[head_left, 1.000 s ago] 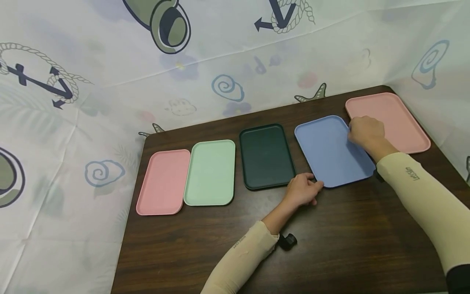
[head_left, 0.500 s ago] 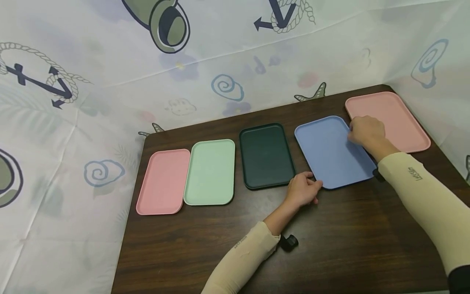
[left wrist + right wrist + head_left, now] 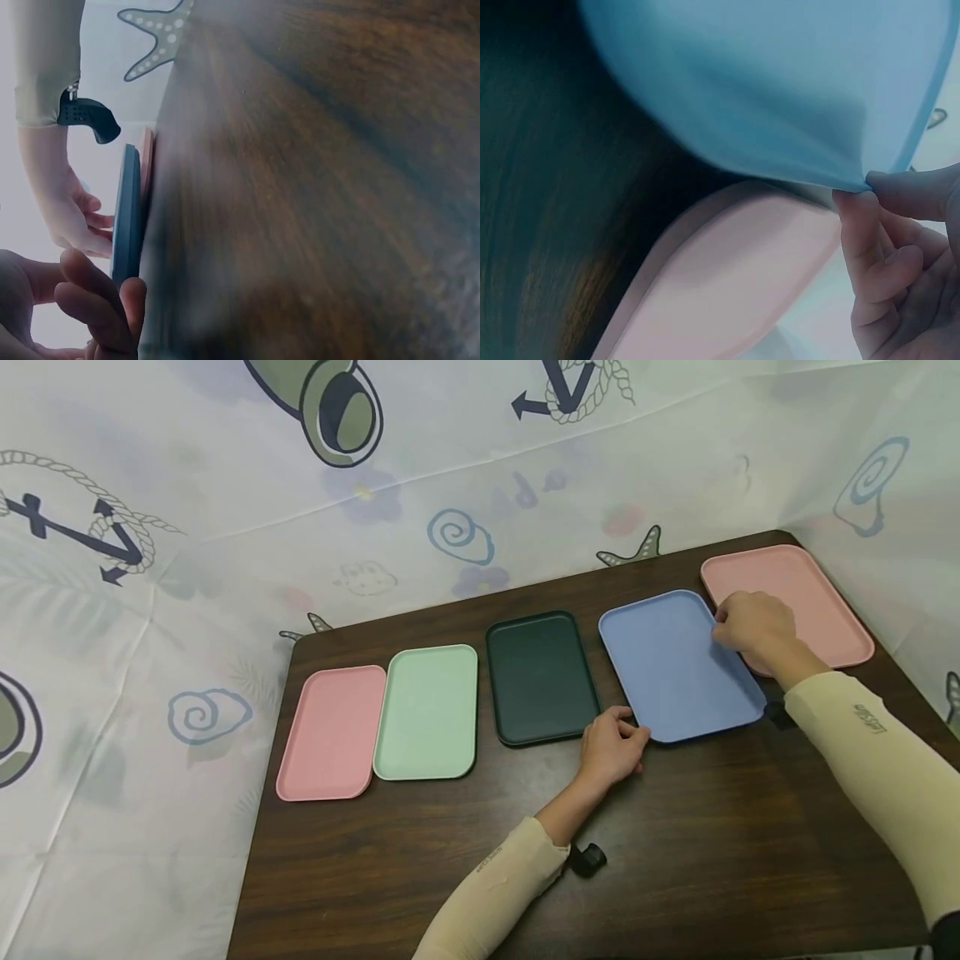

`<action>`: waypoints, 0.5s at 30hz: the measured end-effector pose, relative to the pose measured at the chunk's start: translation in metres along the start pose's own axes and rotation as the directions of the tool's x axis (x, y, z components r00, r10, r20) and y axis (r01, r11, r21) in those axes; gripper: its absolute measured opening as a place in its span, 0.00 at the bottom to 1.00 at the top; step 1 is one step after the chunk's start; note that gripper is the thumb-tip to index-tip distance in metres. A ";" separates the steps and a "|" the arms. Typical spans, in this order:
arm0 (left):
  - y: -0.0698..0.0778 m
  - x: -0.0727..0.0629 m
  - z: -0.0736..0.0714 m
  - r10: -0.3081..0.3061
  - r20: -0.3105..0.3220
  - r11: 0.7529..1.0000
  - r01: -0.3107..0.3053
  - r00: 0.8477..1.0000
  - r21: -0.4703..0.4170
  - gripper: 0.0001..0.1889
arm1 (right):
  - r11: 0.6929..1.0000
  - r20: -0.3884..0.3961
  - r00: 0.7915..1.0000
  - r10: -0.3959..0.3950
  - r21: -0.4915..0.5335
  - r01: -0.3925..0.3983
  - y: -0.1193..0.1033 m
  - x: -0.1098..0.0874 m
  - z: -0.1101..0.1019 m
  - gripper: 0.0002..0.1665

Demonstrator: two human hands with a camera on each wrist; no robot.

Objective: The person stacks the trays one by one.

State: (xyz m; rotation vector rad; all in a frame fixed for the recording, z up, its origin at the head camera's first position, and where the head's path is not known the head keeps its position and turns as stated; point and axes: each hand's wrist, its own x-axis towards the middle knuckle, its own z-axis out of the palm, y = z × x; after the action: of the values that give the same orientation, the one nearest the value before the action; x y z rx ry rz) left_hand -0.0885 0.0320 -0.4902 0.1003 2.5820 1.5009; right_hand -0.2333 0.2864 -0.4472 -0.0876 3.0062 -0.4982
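A blue tray (image 3: 682, 668) lies at the right of the table, slightly turned. My left hand (image 3: 611, 747) holds its near left corner with curled thumb and fingers; in the left wrist view, these fingertips (image 3: 133, 292) are at the end of the tray's thin edge (image 3: 126, 210). My right hand (image 3: 756, 625) pinches the tray's right edge between thumb and finger, clearly seen in the right wrist view, where the hand (image 3: 907, 247) is at the rim. Next to it, a pink tray (image 3: 817, 602) is partly hidden by my right hand.
To the left stand a dark green tray (image 3: 542, 677), a light green tray (image 3: 427, 714) and another pink tray (image 3: 333, 731), in a row on the dark wooden table (image 3: 675, 860). A white patterned cloth (image 3: 225, 527) rises behind the table and along its sides.
My left hand has drawn slightly left along the blue tray's corner. The blue tray's far edge has shifted a little away, with my right hand still on its right edge.
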 end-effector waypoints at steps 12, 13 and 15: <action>-0.004 -0.003 -0.015 0.048 -0.100 0.997 -0.055 0.994 -0.062 0.19 | 0.996 -0.001 1.000 0.011 0.086 -0.010 -0.008 -0.015 -0.011 0.15; -0.005 -0.003 -0.017 0.052 -0.103 0.996 -0.059 0.993 -0.067 0.19 | 0.996 -0.004 1.000 0.010 0.089 -0.009 -0.009 -0.016 -0.011 0.15; -0.006 -0.004 -0.021 0.059 -0.105 0.994 -0.069 0.993 -0.085 0.18 | 0.995 -0.021 1.000 0.002 0.099 0.000 -0.012 -0.017 -0.011 0.15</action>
State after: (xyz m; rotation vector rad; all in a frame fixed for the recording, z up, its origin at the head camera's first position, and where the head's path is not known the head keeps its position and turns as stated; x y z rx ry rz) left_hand -0.0881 0.0107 -0.4853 0.0993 2.6090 1.6830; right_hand -0.2167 0.2799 -0.4313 -0.0735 2.9959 -0.6504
